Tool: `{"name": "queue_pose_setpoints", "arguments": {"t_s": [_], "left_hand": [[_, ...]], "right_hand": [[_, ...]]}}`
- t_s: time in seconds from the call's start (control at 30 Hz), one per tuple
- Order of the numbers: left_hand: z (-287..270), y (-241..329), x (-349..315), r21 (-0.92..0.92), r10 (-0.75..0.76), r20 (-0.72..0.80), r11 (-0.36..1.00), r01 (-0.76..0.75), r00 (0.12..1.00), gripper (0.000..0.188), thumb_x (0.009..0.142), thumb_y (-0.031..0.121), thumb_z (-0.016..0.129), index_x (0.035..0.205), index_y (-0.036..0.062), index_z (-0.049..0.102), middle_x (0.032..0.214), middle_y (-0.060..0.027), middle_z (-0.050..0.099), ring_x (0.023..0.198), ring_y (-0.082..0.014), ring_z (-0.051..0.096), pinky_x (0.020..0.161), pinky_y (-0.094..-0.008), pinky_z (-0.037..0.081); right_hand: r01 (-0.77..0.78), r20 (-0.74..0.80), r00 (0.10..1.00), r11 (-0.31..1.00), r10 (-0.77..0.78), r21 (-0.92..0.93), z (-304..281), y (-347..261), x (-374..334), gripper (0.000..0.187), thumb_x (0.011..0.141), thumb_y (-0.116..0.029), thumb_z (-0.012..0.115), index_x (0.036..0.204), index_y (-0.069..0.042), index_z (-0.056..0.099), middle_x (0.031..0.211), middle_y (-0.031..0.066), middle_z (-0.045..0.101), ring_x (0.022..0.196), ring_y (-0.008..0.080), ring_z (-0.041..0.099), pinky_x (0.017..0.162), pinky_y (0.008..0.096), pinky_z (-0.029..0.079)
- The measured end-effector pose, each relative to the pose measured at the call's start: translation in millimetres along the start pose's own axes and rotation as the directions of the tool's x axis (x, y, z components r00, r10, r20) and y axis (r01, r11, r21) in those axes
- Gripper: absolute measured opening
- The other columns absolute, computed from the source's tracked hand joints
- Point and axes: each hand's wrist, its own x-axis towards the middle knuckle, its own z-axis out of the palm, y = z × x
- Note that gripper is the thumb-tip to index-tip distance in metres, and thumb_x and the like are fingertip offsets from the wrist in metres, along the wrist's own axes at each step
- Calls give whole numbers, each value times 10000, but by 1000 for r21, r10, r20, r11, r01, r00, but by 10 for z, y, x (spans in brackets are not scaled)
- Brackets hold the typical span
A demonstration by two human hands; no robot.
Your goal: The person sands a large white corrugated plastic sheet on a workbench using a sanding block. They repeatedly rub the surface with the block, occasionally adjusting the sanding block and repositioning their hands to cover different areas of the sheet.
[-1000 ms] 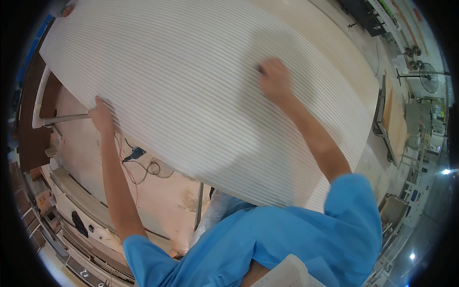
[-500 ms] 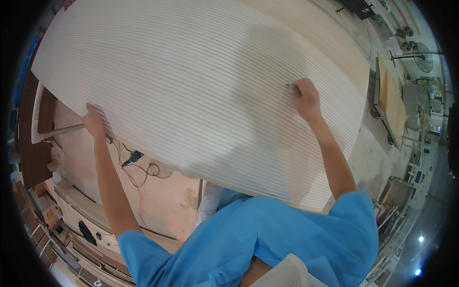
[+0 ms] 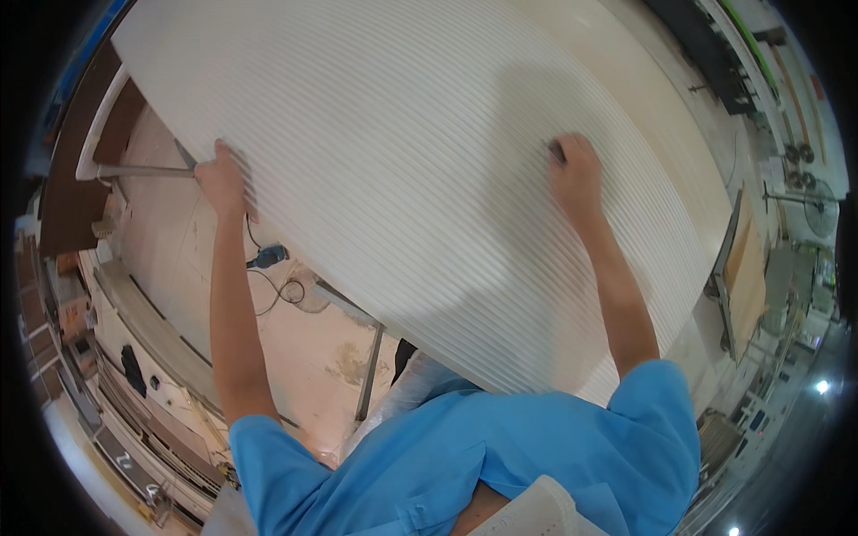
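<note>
In front of me lies a large white panel (image 3: 384, 179) with fine parallel ribs. My left hand (image 3: 225, 183) grips its left edge, with a finger along the top face and the rest partly hidden. My right hand (image 3: 576, 170) is closed over the panel's right half, against the ribbed face. A small dark piece (image 3: 558, 150) pokes out between its thumb and fingers; its kind is too small and blurred to tell. My shadow falls across the ribs beside that hand.
A metal support bar (image 3: 147, 171) meets the panel's left edge near my left hand. On the floor below lies a blue power tool (image 3: 267, 257) with a looping cord. A metal leg (image 3: 370, 371) stands close to my body. At the right are a board-topped cart (image 3: 746, 277) and a fan (image 3: 818, 207).
The view has turned, so the panel appears steeper and farther right. My left hand is still at the panel's edge. My right hand still holds the dark piece against the ribs.
</note>
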Motion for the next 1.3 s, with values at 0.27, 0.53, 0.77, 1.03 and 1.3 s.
{"name": "queue_pose_setpoints", "arguments": {"t_s": [0.27, 0.53, 0.77, 1.03, 1.3], "left_hand": [[-13, 66, 32, -35, -46, 77, 998, 49, 996, 848, 1001, 519, 522, 1345, -236, 349, 1324, -407, 541, 1256, -470, 563, 1074, -460, 433], [-76, 105, -101, -36, -23, 54, 999, 25, 998, 854, 995, 527, 525, 1364, -220, 336, 1332, -375, 543, 1248, -432, 573, 1072, -445, 432], [-58, 128, -133, -36, -34, 47, 999, 35, 998, 857, 1003, 543, 506, 1325, -233, 336, 1312, -377, 553, 1238, -441, 579, 1060, -443, 439], [22, -167, 284, 151, 99, 130, 981, -119, 987, 863, 1001, 544, 514, 1321, -246, 380, 1279, -404, 577, 1218, -488, 579, 1046, -467, 446], [-2, -79, 196, 14, 4, 73, 1000, -5, 997, 878, 994, 574, 501, 1283, -253, 441, 1265, -404, 593, 1210, -489, 588, 1045, -478, 448]], "right_hand": [[85, 74, 994, 996, -85, 1, 1661, -1324, 2306, 193, 870, -118, 605, 1006, -36, 714, 1033, 172, 715, 1010, 363, 679, 871, 474, 553], [166, 28, 986, 986, -166, 4, 537, -233, 610, 137, 855, -61, 629, 977, -41, 689, 979, 130, 696, 931, 323, 656, 828, 463, 537], [-86, 87, 991, 985, 100, -153, -653, 588, -901, 139, 774, 17, 663, 911, -3, 646, 905, 161, 659, 850, 359, 631, 758, 448, 529], [57, -15, 998, 991, -56, 122, 1576, -1187, 2037, 130, 837, -81, 611, 936, -27, 677, 953, 173, 685, 951, 383, 657, 818, 516, 521], [61, 16, 998, 996, -62, 71, 638, -342, 644, 207, 842, -45, 601, 1014, -77, 710, 1066, 112, 704, 1057, 324, 648, 911, 463, 541]]}}
